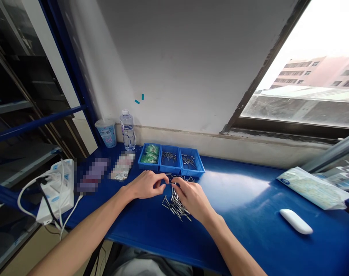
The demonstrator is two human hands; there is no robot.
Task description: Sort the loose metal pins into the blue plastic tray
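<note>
My left hand (148, 184) and my right hand (191, 194) meet above the blue table, with thumb and index finger of each pinched together. Between their fingertips is a thin metal pin (171, 183), like a small rivet or nail; its exact kind is too small to tell. Just below and partly behind my right hand lies a loose pile of similar metal pins (176, 207). More pins lie behind the fingers, close to the trays. Beyond the hands stand joined blue trays: the middle tray (170, 168) and right tray (196, 172) hold pins, and the left tray (149, 166) holds green-and-clear packets.
A water bottle (128, 132) and a patterned cup (107, 134) stand by the wall. Two blurred flat items lie at left, near a white power strip (58, 195) with cables. At right are a white mouse-shaped object (296, 221) and a plastic packet (312, 188).
</note>
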